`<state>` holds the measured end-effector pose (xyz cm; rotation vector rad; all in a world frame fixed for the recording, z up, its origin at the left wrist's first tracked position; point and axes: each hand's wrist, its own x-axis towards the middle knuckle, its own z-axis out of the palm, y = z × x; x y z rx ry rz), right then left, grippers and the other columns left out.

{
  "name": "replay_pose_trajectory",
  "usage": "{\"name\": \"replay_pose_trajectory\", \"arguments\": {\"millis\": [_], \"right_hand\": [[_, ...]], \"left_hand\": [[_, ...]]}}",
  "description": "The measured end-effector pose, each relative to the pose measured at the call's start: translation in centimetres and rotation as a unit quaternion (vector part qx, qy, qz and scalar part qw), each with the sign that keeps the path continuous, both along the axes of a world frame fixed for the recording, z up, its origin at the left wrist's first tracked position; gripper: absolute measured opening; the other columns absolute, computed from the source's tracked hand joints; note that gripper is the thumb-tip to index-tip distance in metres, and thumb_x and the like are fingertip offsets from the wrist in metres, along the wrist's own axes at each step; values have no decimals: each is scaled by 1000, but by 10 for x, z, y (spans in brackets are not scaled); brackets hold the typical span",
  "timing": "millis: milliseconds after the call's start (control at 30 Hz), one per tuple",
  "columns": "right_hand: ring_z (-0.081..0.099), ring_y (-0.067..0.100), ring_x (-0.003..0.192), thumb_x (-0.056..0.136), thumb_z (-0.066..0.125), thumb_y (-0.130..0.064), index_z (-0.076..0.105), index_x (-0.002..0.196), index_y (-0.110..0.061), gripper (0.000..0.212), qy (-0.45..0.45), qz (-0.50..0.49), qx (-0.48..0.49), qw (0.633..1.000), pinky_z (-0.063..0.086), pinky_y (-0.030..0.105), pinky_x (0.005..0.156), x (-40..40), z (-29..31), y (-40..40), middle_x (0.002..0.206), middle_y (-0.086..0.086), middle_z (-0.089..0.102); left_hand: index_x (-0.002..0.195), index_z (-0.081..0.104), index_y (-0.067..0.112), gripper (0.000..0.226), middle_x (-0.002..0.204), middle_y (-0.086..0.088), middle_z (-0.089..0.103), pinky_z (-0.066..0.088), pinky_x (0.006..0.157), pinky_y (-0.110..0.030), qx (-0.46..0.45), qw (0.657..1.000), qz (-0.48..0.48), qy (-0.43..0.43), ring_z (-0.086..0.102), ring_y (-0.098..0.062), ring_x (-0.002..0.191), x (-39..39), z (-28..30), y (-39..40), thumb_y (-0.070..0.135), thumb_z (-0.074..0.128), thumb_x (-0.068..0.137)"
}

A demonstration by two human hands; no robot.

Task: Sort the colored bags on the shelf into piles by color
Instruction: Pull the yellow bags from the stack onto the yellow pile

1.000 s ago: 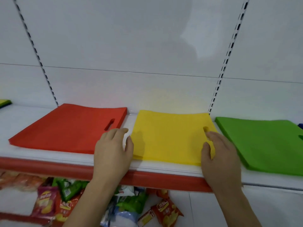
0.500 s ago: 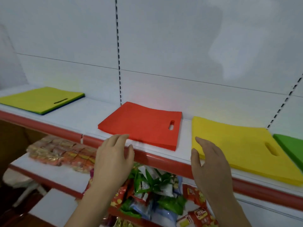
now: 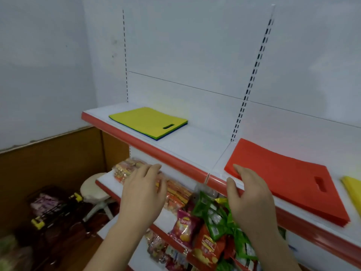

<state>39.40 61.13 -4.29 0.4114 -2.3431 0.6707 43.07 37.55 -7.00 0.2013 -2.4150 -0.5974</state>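
Note:
A mixed stack of bags (image 3: 148,121) lies at the far left of the white shelf (image 3: 195,145), yellow-green on top with green and blue edges showing beneath. A red pile (image 3: 283,177) lies to the right of the shelf divider. A sliver of the yellow pile (image 3: 353,189) shows at the right edge. My left hand (image 3: 143,194) hovers in front of and below the shelf's red lip, fingers relaxed, holding nothing. My right hand (image 3: 249,196) is raised at the shelf edge, empty, its fingertips near the red pile's front-left corner.
Snack packets (image 3: 197,227) fill the lower shelves under my hands. A white stool (image 3: 95,192) and a dark basket of goods (image 3: 48,206) stand on the floor at the left. A clear divider (image 3: 218,159) splits the shelf.
The view has swung left: the green pile is gone from sight and the mixed stack is now centred. Both hands left the yellow pile and moved left, empty.

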Motion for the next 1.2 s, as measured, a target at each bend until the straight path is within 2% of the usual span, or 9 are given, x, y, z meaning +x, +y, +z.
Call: {"name": "replay_pose_trajectory", "arguments": {"millis": [167,233,333,533,633,733,967,1100,1200], "right_hand": [[59,23,108,90,58,-21,63,123,-4,38,14,44,-27,999,37,23,96,-48,-6,-68,113,7,66],[57,22,114,93,60,-19,61,126,-9,36,-13,39,-42,998,34,23,98,-70,-5,-95,119,4,64],[49,18,123,94,57,-25,57,132,-17,40,-60,26,-53,996,29,22,99,-104,-5,-132,129,-2,59],[46,16,122,95,54,-30,56,134,-19,41,-95,22,-44,994,36,26,99,-167,-1,-185,131,-2,56],[46,17,119,94,56,-29,56,134,-18,41,-112,15,-36,993,34,23,94,-190,-2,-203,129,-1,57],[41,14,125,97,51,-34,50,138,-22,43,-140,5,-19,990,33,23,99,-207,-3,-218,135,-5,52],[42,19,122,97,50,-38,49,139,-23,45,-168,-87,-8,982,35,30,99,-237,-2,-267,134,-1,52],[39,20,127,98,46,-43,41,144,-24,50,-214,-157,9,964,35,32,102,-244,1,-293,140,-2,46],[40,25,124,97,44,-45,40,144,-21,53,-253,-236,31,938,36,35,100,-244,3,-309,138,2,47]], "left_hand": [[130,59,19,38,123,2,62,51,92,-40,-18,999,28,-4,56,-19,114,-27,-2,-57,29,58,93],[128,60,19,37,122,3,62,53,88,-40,-35,999,39,-4,57,-19,112,-46,-2,-80,28,59,92],[130,59,19,37,125,3,61,49,93,-40,-54,997,47,-15,55,-19,115,-79,1,-115,30,56,94],[129,61,15,38,123,-3,63,50,91,-40,-88,995,44,-14,58,-25,114,-152,16,-166,28,60,93],[128,61,15,40,123,-3,63,51,90,-43,-80,996,29,-28,58,-27,113,-184,9,-190,37,55,95],[123,65,14,48,118,-5,66,53,86,-43,-92,995,15,-25,60,-29,108,-212,1,-215,46,49,90],[115,68,9,53,108,-9,68,51,84,-44,-125,992,-16,7,60,-34,100,-287,-7,-279,46,41,88],[108,69,5,49,100,-14,68,54,71,-46,-158,986,-43,-7,61,-40,89,-331,-7,-319,42,53,79],[101,69,4,50,92,-15,66,53,66,-45,-182,981,-67,-14,59,-41,82,-357,-6,-345,45,50,79]]}}
